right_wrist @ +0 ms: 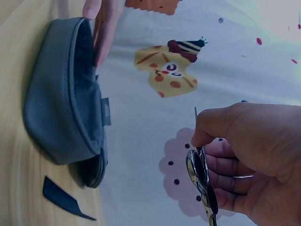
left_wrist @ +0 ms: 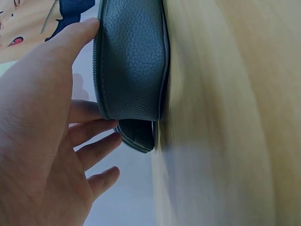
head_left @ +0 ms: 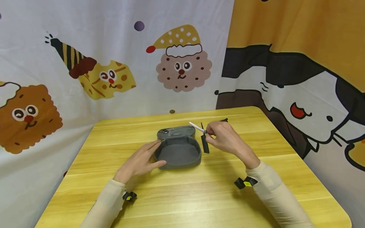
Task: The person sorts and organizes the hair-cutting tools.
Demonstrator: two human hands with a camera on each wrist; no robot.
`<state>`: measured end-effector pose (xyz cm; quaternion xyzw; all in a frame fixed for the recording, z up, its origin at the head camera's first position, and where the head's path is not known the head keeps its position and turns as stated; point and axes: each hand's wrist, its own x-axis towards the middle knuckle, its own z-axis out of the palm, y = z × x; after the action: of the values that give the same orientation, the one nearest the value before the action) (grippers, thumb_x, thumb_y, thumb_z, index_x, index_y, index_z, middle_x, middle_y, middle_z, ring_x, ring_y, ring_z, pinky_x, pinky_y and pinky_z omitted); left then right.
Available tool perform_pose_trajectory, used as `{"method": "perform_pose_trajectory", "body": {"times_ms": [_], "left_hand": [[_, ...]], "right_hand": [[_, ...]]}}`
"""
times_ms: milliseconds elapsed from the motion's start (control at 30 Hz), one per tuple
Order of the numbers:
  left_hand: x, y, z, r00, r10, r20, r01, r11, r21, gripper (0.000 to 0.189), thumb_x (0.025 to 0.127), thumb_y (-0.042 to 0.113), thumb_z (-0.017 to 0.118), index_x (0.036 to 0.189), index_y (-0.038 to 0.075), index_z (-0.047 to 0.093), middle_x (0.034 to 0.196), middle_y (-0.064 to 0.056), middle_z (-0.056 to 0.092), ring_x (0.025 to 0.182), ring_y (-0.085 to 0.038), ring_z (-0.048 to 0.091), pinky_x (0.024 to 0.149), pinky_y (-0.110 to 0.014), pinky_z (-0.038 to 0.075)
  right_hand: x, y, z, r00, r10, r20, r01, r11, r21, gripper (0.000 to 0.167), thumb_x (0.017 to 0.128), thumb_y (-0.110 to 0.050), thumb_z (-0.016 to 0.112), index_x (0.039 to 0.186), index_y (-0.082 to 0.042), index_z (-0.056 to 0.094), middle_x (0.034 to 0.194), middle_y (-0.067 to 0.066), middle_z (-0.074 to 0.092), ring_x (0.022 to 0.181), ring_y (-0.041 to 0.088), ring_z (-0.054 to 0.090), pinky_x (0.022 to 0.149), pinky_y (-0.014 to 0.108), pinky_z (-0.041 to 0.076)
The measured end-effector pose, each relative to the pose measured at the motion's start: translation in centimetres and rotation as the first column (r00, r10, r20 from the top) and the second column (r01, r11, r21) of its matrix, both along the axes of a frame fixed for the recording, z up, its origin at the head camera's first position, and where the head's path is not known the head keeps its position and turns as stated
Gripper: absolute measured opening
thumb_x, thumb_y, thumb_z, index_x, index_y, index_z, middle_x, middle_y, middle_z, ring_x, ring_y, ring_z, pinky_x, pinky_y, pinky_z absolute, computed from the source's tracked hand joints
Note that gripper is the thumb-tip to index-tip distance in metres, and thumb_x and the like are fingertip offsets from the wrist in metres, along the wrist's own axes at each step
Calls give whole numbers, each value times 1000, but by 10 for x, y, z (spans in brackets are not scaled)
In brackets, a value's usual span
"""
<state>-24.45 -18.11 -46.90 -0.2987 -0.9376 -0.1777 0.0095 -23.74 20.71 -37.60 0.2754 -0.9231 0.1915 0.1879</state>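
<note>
The fingers of the right hand [head_left: 228,136] pinch a pair of metal scissors [head_left: 197,127] by the handles, held up off the counter [head_left: 176,196], blades pointing left toward the lid [head_left: 183,130]. The fingers of the left hand [head_left: 139,161] are unclenched and fairly straight, resting on the left side of an unzipped grey case [head_left: 179,165], the thumb on its rim.

The case lies just right of the left fingers and left of the right ones; its lid is folded back beyond it, with a small metal item [head_left: 164,130] at the left end, too small to identify. A flat black item [head_left: 205,145] with a thin tail lies below the right fingertips, between them and the case. Another dark item [head_left: 225,120] is partly hidden behind the right hand.

The counter's far edge runs a little beyond both sets of fingers, with printed cloth [head_left: 114,19] rising behind it. The left edge is well out from the left fingers, the right edge well out from the right ones. Toward the person, wood stretches between the two sleeves [head_left: 276,193].
</note>
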Motion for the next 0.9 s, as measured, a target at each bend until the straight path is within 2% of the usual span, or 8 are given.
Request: {"method": "perform_pose_trajectory", "body": {"times_ms": [167, 300, 533, 633, 733, 833, 900], "left_hand": [[0, 1, 3, 1000, -6, -18, 7, 1000, 5, 96, 106, 69, 68, 175, 7, 42, 181, -20, 43, 164, -47, 47, 133, -65, 45], [2, 2, 8, 1000, -10, -26, 11, 999, 42, 95, 106, 66, 71, 175, 8, 42, 181, -19, 43, 164, -48, 47, 132, -68, 44], [4, 8, 24, 999, -26, -35, 30, 993, 111, 93, 106, 64, 73, 178, 17, 37, 184, -10, 41, 167, -43, 44, 133, -69, 43], [5, 14, 35, 994, -47, -95, 61, 986, 154, 90, 107, 57, 75, 179, 19, 37, 182, -10, 42, 166, -41, 46, 132, -68, 45], [6, 21, 48, 976, -73, -207, 113, 976, 188, 88, 106, 46, 80, 178, 19, 38, 179, -12, 47, 163, -39, 50, 130, -65, 48], [6, 31, 62, 940, -95, -327, 168, 964, 204, 89, 104, 38, 85, 178, 18, 39, 177, -13, 50, 161, -37, 53, 129, -62, 51], [5, 39, 70, 910, -112, -398, 207, 957, 205, 91, 103, 35, 86, 178, 17, 38, 176, -12, 52, 160, -35, 54, 129, -59, 52]], "right_hand": [[3, -6, 6, 1000, 13, -11, -13, 1000, -10, 5, 94, -5, 78, 92, -8, 74, 80, 4, 65, 68, 11, 45, 62, 25, 35], [4, -10, 11, 999, 22, -24, -23, 1000, -21, 3, 96, -7, 77, 94, -6, 76, 81, 1, 65, 68, 12, 46, 62, 25, 35], [5, -14, 14, 998, 44, -41, -45, 998, -37, 5, 96, -7, 76, 96, -3, 77, 84, 5, 68, 71, 13, 50, 63, 25, 38], [6, -15, 14, 998, 54, -45, -55, 998, -35, 4, 96, -6, 77, 98, -3, 78, 84, 4, 69, 72, 13, 51, 64, 25, 40], [6, -15, 14, 997, 59, -47, -61, 998, -34, 5, 95, -6, 78, 99, -4, 79, 85, 3, 69, 71, 12, 51, 63, 24, 40], [6, -14, 14, 997, 65, -45, -66, 997, -32, 4, 94, -5, 78, 99, -4, 79, 85, 2, 69, 70, 11, 50, 62, 23, 39], [6, -14, 14, 997, 68, -46, -69, 997, -28, 5, 94, -5, 77, 99, -5, 79, 85, 2, 69, 69, 11, 49, 61, 23, 39]]}}
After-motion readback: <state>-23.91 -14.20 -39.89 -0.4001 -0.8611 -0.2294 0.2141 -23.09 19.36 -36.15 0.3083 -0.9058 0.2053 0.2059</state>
